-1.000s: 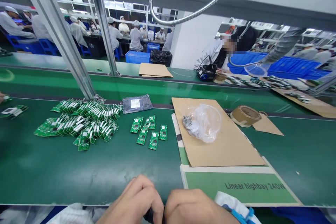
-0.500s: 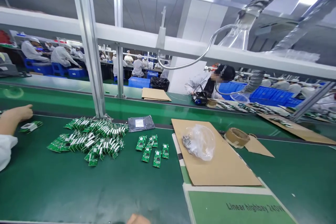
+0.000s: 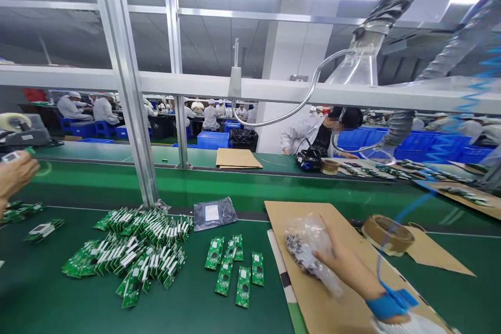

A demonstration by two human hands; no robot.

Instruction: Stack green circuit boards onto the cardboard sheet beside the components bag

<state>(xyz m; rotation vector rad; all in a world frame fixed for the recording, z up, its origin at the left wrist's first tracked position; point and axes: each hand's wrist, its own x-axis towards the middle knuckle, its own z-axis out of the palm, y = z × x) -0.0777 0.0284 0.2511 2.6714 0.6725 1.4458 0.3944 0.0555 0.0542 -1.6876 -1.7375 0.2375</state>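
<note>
Right hand (image 3: 336, 255)'s on the bag (image 3: 307, 255), too blurry to tell if it's actually gripping. Left hand's out of shot. Bag's near the cardboard (image 3: 309, 310)'s left edge, tape roll (image 3: 385, 235) just off the right edge. Boards (image 3: 129, 253) crowd the counter (image 3: 176, 318)'s left, post (image 3: 131, 94) behind them at the far edge.
</note>
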